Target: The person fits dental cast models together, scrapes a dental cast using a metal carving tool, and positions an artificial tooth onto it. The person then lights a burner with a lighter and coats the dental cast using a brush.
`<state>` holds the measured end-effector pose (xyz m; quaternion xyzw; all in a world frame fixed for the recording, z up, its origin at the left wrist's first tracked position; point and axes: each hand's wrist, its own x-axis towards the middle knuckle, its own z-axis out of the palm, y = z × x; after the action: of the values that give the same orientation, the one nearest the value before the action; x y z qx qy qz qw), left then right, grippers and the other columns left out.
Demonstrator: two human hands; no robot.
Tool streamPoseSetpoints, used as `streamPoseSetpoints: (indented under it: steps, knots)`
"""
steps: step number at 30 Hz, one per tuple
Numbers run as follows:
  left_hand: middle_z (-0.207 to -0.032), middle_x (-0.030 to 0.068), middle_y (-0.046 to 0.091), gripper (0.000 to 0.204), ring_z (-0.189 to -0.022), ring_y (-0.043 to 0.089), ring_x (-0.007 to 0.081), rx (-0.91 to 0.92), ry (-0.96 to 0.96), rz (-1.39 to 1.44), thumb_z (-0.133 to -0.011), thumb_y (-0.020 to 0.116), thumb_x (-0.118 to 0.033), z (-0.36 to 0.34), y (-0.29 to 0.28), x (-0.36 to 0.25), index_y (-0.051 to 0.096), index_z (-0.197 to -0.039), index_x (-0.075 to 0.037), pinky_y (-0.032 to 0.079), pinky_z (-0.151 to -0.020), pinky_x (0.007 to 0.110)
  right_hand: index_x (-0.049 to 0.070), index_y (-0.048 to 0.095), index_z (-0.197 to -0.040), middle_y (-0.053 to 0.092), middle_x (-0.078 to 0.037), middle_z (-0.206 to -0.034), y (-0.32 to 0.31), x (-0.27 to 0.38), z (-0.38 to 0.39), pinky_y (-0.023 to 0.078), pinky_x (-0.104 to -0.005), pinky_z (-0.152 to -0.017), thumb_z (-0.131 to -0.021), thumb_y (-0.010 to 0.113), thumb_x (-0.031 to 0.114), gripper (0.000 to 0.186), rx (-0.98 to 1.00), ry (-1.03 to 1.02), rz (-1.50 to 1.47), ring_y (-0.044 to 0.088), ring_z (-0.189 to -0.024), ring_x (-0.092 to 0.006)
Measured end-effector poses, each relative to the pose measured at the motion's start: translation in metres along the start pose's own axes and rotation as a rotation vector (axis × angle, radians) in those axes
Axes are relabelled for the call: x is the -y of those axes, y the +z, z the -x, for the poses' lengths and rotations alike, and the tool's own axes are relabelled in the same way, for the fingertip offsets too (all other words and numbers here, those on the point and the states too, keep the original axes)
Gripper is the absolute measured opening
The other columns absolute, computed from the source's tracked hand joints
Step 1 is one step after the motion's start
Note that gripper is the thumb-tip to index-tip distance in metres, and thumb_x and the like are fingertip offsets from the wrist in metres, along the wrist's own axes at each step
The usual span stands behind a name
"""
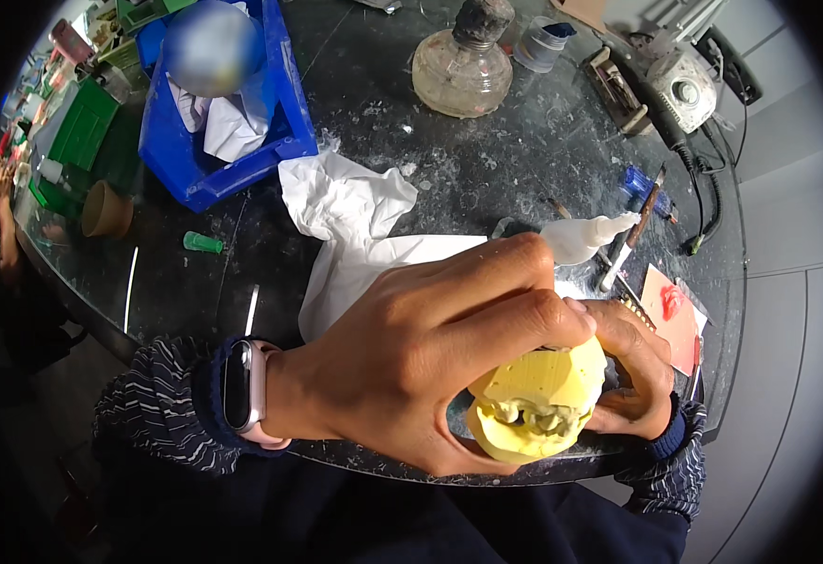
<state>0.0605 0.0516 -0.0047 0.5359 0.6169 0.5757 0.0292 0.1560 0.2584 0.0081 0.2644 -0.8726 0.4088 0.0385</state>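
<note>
While your left hand (421,343) wraps around the yellow model (545,381) at the near edge of the counter (364,94), your half-curled right hand (644,371) is against its right, grip unclear; this seems steadying, next requiring even pressure.

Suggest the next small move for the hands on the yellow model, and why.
I'd probably turn the yellow model slightly: the left hand curls around it and hides part of its upper side, while the right hand is at its right side, seemingly well placed to steady it.
</note>
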Motion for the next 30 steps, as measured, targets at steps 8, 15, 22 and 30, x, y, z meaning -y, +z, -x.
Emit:
streamPoseSetpoints:
  steps: [8,15,22,30]
  knots:
    - [-0.088,0.0047,0.055,0.049,-0.073,0.056,0.0126,-0.058,0.041,-0.035,-0.059,0.087,-0.019,0.002,0.007,0.001,0.067,-0.102,-0.007,0.045,-0.057,0.024,-0.009,0.046,-0.127,0.057,-0.025,-0.119,0.006,0.0,0.002,0.052,-0.0368,-0.084,-0.076,0.075,0.01,0.062,-0.055,-0.029,0.014,0.062,-0.102,-0.0333]
    - [-0.088,0.0016,0.05,0.053,-0.072,0.053,0.0094,-0.031,-0.01,-0.062,-0.058,0.087,-0.017,0.005,0.006,-0.004,0.07,-0.108,-0.012,0.044,-0.055,0.02,-0.008,0.043,-0.127,0.056,-0.024,-0.122,0.008,0.007,0.002,0.051,-0.0373,-0.089,-0.075,0.076,0.004,0.062,-0.007,0.08,-0.048,0.061,-0.108,-0.0331]
    - [-0.09,0.0008,0.048,0.051,-0.074,0.052,0.0109,-0.036,0.013,-0.087,-0.059,0.087,-0.017,0.005,0.009,0.002,0.071,-0.107,-0.014,0.049,-0.064,0.023,-0.007,0.043,-0.124,0.055,-0.024,-0.124,0.012,0.001,0.005,0.052,-0.0382,-0.089,-0.075,0.075,0.005,0.06,-0.022,0.071,-0.075,0.06,-0.108,-0.0342]
    - [-0.084,-0.0013,0.047,0.043,-0.071,0.051,0.0117,-0.037,0.056,-0.197,-0.064,0.082,-0.018,0.006,0.013,0.002,0.072,-0.106,-0.017,0.049,-0.065,0.025,-0.007,0.043,-0.123,0.053,-0.025,-0.125,0.012,-0.003,0.007,0.053,-0.0376,-0.087,-0.076,0.074,0.004,0.058,0.068,0.132,-0.129,0.061,-0.107,-0.0349]
